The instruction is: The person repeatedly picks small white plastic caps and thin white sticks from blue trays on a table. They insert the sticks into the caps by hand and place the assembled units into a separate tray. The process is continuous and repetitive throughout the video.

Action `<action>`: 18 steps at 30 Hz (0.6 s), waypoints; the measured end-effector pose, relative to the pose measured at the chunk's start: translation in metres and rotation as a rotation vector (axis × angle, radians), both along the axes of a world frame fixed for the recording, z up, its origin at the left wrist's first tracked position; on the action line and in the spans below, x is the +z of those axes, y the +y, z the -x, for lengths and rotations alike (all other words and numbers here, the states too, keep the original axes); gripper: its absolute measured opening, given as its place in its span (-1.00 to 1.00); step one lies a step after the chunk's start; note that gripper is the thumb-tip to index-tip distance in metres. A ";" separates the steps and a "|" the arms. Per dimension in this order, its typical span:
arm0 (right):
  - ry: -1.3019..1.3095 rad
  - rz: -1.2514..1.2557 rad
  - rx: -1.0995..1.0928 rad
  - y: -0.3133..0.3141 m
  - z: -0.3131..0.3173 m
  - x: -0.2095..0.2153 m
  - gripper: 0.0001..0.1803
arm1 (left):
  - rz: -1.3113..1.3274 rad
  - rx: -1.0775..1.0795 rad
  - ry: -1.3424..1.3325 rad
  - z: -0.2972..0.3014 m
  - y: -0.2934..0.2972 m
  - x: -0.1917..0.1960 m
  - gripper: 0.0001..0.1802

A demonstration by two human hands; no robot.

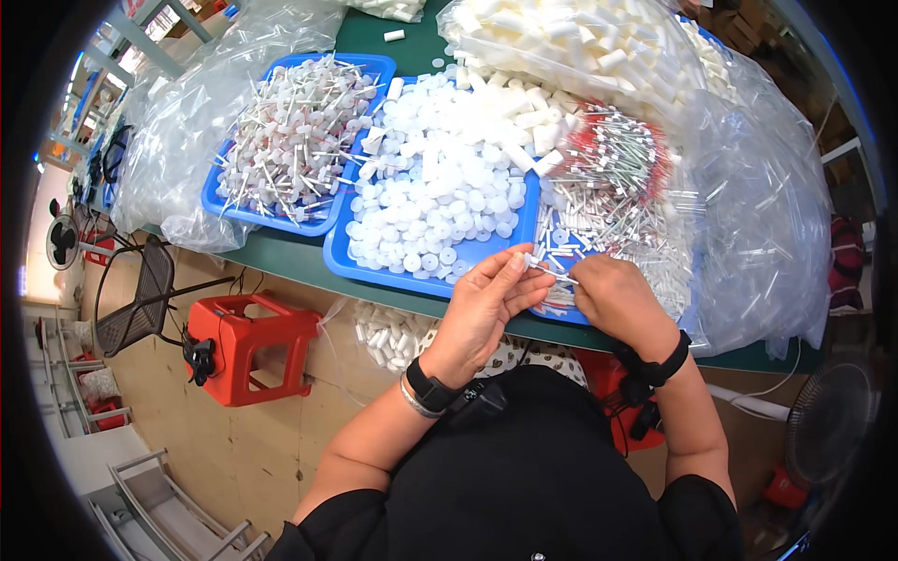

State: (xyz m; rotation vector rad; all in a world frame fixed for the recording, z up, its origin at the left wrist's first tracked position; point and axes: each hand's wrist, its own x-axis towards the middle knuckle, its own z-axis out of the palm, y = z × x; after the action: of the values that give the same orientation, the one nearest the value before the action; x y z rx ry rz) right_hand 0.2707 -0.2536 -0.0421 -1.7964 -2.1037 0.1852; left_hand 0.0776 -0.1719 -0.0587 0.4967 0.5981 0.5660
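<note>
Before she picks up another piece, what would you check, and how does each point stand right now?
1. Small white part pinched between left hand and right hand: ok.
2. Parts fully joined: cannot tell, too small.
3. White caps in the middle blue tray: ok, plenty.
4. Thin tubes near the right hand: ok.
5. Left tray of assembled pieces has room: not ok, heaped.

A green table (281, 254) ran across the upper part of the view. Below it lay a tan tiled floor (271, 439). A red stool (245, 346) stood on the floor beside a dark mesh chair (140, 294). A small fan (62, 240) stood at the far left, and another fan (828, 435) at the right. Grey metal racks (178, 510) lay at lower left. Daylight brightened the left side.
</note>
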 end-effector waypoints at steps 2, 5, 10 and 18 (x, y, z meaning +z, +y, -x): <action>0.178 0.044 -0.063 -0.001 0.002 0.008 -0.96 | -0.008 0.025 -0.005 0.001 0.001 0.003 -0.61; 0.462 0.129 -0.172 -0.006 0.007 0.023 -0.93 | -0.020 0.065 -0.013 0.002 0.004 0.005 -0.61; 0.481 0.079 -0.168 -0.011 0.007 0.028 -0.90 | -0.027 0.062 -0.010 -0.001 0.002 0.005 -0.61; 0.461 0.013 -0.165 -0.013 0.007 0.026 -0.89 | -0.023 0.100 -0.001 0.000 0.001 0.003 -0.64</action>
State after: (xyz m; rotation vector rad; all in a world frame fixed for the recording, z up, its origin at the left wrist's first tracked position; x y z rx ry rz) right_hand 0.2636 -0.2661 -0.0159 -1.7229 -1.6305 0.5153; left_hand 0.0774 -0.1709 -0.0559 0.4901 0.6179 0.6683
